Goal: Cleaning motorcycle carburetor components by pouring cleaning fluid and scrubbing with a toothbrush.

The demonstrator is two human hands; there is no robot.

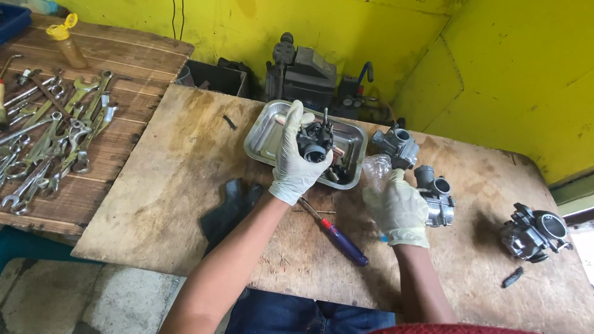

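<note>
Your left hand [294,162] grips the dark carburetor [314,141] above the metal tray [266,133] near the table's far edge. It looks heavy, rigid and likely oily, so hold its body, not the levers. Your right hand [396,207] is closed around a clear plastic bottle [375,170].

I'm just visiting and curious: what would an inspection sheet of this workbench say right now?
Surface: worn plywood board, stained and scratched.
Job's things: dark carburetor held over a metal tray; clear plastic bottle.
Clutter: three grey carburetors, purple-handled screwdriver, black rubber piece, wrenches on the side table.
Grippers: left hand, gloved, grips the dark carburetor; right hand, gloved, holds the bottle.
Cables: two thin wires down the wall.
Surroundings: yellow wall, machine behind the tray.
</note>
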